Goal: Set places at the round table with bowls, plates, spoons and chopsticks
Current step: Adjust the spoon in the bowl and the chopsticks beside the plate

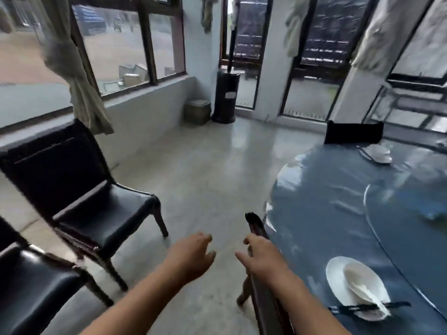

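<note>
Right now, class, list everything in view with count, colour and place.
round table: one, dark blue-grey, right
plate: one, white, near table edge
bowl: one, white, on plate
spoon: one, white, in bowl
chopsticks: one set, dark, across plate's near rim
far setting: one, white, far table edge
chairs: four, black; two left, one beyond table, one under right hand
bin: one, grey-green, by wall
cylinder: one, black, beside bin
left hand: open, above floor
right hand: on nearest chair's back

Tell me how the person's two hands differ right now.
The left hand hangs over the floor, fingers loosely spread, touching nothing; the right hand rests on a dark chair back. The right hand is beside the round table, the left hand farther from it. Whether the right hand grips is blurred. Both reach forward.
</note>
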